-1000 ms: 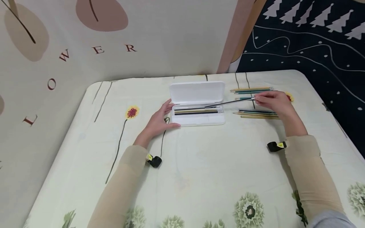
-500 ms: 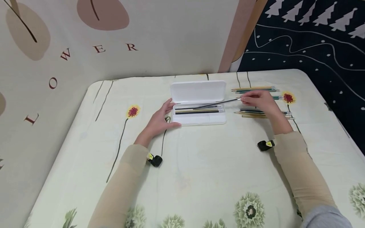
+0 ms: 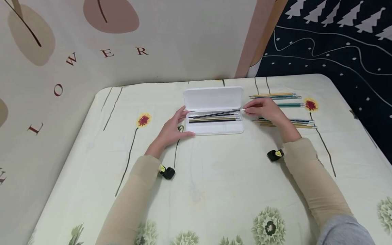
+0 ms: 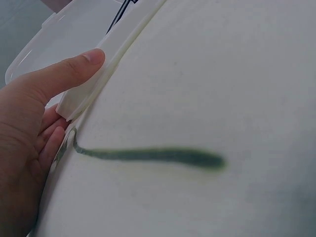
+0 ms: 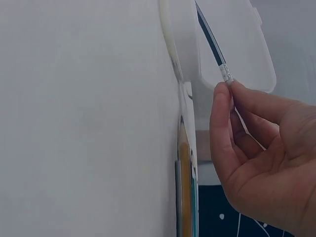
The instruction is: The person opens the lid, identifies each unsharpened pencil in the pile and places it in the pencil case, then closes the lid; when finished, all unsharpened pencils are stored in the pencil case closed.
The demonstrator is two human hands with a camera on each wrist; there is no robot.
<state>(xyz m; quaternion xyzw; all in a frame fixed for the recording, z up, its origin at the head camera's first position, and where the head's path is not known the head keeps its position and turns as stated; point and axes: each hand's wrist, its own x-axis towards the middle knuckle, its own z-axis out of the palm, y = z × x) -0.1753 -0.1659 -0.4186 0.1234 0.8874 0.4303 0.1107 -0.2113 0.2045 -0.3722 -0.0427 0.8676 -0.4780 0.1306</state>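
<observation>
A white pencil case [image 3: 214,128] lies on the table with its lid [image 3: 213,98] tipped back. My left hand [image 3: 169,132] grips the left end of the case, thumb at the front edge and fingers around the back corner. Between thumb and fingertips, my right hand [image 3: 265,110] pinches a dark striped pencil [image 5: 212,42] by its eraser end. That pencil slants over the case, its far end down at the left inside and its eraser end raised past the right rim. Several pencils [image 3: 214,119] with black and gold barrels lie side by side in the case.
To the right of the case, yellow and teal pencils [image 3: 275,95] lie at the back. Green pencils [image 3: 291,105] sit just in front of them. A further group of dark and gold pencils [image 3: 301,124] lies partly under the right forearm. A flowered cloth [image 3: 214,183] covers the table.
My right hand has moved left toward the case, carrying the pencil, whose far end slid leftward and whose eraser end came lower. The left hand stays on the case.
</observation>
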